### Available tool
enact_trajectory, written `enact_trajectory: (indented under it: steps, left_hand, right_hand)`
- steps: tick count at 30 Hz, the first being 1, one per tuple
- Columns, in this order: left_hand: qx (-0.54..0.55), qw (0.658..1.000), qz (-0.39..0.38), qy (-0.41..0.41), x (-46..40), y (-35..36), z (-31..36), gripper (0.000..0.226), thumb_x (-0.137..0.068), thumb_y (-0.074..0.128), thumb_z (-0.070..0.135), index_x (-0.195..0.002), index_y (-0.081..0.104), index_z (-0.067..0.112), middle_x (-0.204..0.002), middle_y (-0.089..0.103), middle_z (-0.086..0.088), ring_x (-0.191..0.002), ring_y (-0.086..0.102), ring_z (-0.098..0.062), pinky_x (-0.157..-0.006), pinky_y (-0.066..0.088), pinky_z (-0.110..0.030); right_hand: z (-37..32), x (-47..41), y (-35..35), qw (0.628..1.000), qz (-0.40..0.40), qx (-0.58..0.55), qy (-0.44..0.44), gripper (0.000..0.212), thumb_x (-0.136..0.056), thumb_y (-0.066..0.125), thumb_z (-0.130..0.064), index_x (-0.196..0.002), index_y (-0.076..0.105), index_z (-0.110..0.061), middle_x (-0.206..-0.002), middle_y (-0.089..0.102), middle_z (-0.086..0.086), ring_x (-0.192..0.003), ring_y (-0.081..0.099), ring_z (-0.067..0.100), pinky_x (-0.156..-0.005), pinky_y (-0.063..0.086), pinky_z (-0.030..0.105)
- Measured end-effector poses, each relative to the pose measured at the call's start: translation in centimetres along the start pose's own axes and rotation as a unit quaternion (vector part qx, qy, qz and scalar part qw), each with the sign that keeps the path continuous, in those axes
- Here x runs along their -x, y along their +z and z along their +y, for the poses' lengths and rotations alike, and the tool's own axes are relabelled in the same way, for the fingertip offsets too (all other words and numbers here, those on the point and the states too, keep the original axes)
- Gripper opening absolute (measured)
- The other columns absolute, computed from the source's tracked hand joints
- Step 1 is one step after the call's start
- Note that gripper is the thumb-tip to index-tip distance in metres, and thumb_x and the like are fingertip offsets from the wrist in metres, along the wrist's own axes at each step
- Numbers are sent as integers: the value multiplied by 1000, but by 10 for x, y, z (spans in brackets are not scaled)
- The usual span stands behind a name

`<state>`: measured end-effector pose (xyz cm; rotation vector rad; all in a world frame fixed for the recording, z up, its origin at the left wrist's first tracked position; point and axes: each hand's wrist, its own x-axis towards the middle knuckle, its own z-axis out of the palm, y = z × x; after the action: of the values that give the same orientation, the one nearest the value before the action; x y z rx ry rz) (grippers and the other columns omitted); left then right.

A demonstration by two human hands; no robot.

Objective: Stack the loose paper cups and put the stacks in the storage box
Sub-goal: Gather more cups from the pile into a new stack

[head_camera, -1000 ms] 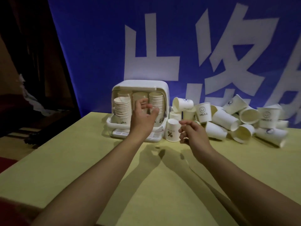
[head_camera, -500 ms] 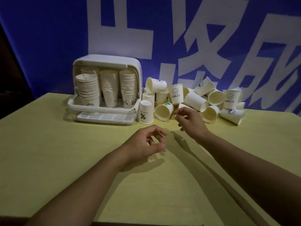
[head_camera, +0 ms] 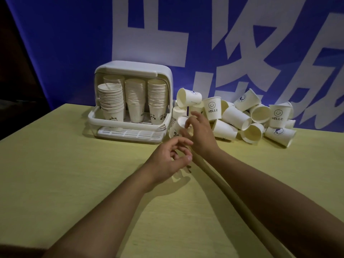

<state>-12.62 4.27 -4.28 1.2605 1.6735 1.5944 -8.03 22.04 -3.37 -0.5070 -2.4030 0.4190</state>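
Observation:
The white storage box stands open at the back of the table, with several stacks of paper cups inside it. Loose paper cups lie in a heap to its right. My right hand is at the left end of the heap, its fingers closed around a tilted paper cup just right of the box. My left hand hovers over the table in front of it, fingers curled apart and holding nothing.
The yellow table stretches toward me. A blue banner with large white characters hangs right behind the box and the heap. A dark gap lies past the table's left edge.
My left hand has drawn back from the box down to the table. My right hand has reached into the heap's left end and closed on a cup. The view has shifted right.

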Motion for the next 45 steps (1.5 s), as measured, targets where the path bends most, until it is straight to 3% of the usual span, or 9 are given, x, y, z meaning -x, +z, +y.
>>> enact_trajectory:
  steps: [5, 11, 15, 18, 23, 31, 36, 41, 45]
  left_hand:
    - [-1, 1000, 14, -24, -1, 5, -5, 27, -83, 72, 28, -107, 67, 40, -96, 69, 10, -69, 57, -20, -63, 50, -36]
    - [6, 992, 113, -59, -7, 10, -7, 66, -95, 65, 37, -151, 29, 35, -132, 59, 13, -93, 71, -13, -68, 57, -34]
    - [24, 987, 152, -51, -8, 10, 0, 76, -92, 60, 47, -156, 21, 34, -133, 54, 15, -96, 71, -8, -76, 62, -34]
    - [9, 985, 169, -41, -7, 11, 1, 86, -85, 64, 62, -155, 21, 37, -140, 52, 11, -98, 70, -7, -83, 60, -36]
    - [-50, 985, 160, -34, -7, 12, 1, 81, -78, 61, 65, -149, 29, 41, -133, 56, 19, -112, 55, 7, -79, 43, -10]
    - [-79, 985, 148, -28, -3, 12, -5, 100, -62, 79, 64, -144, 24, 52, -135, 47, 28, -123, 53, -8, -100, 50, -39]
    - [-144, 971, 188, -7, -5, 6, -5, 110, -66, 92, 36, -149, 19, 48, -123, 45, 33, -114, 50, -10, -99, 49, -47]
    - [-164, 968, 191, 8, -7, 6, -5, 115, -62, 94, 37, -149, 19, 47, -118, 47, 29, -113, 49, -9, -95, 41, -33]
    - [-155, 970, 186, 13, -6, 5, -9, 112, -60, 95, 40, -147, 24, 49, -121, 51, 27, -114, 52, -6, -96, 43, -31]
  right_hand:
    - [-3, 34, -20, 974, 95, -190, 79, 19, -90, 71, -24, -87, 52, -23, -98, 59, -11, -95, 57, -1, -85, 55, 37]
    - [-20, 72, -39, 875, 177, -438, 103, 52, -91, 67, -4, -123, 41, -35, -121, 53, -3, -112, 58, 10, -86, 58, 30]
    - [-26, 79, -39, 910, 97, -396, 77, 55, -91, 68, -7, -131, 42, -34, -121, 50, -8, -105, 56, -6, -80, 55, 21]
    - [-26, 82, -32, 924, 53, -375, 44, 53, -86, 67, -16, -130, 46, -38, -114, 56, -7, -107, 57, 3, -83, 49, 17]
    - [-21, 81, -29, 930, -21, -366, 27, 53, -93, 68, -13, -138, 48, -31, -116, 60, -8, -110, 62, 6, -89, 55, 25]
    - [-8, 77, -31, 919, -41, -388, 47, 41, -97, 60, -9, -133, 55, -27, -111, 65, -4, -103, 64, 10, -85, 55, 24]
    - [14, 53, -36, 976, 94, -173, 91, 33, -96, 56, -11, -122, 63, -29, -118, 62, -9, -107, 57, 9, -89, 52, 28]
    - [30, 5, -29, 987, -54, 126, 90, 49, -95, 61, -38, -141, 49, -31, -147, 44, 3, -133, 37, 29, -106, 40, 48]
    - [30, -14, -12, 980, -67, 145, 119, 44, -97, 50, -54, -129, 58, -24, -136, 50, 6, -122, 47, 32, -99, 45, 49]
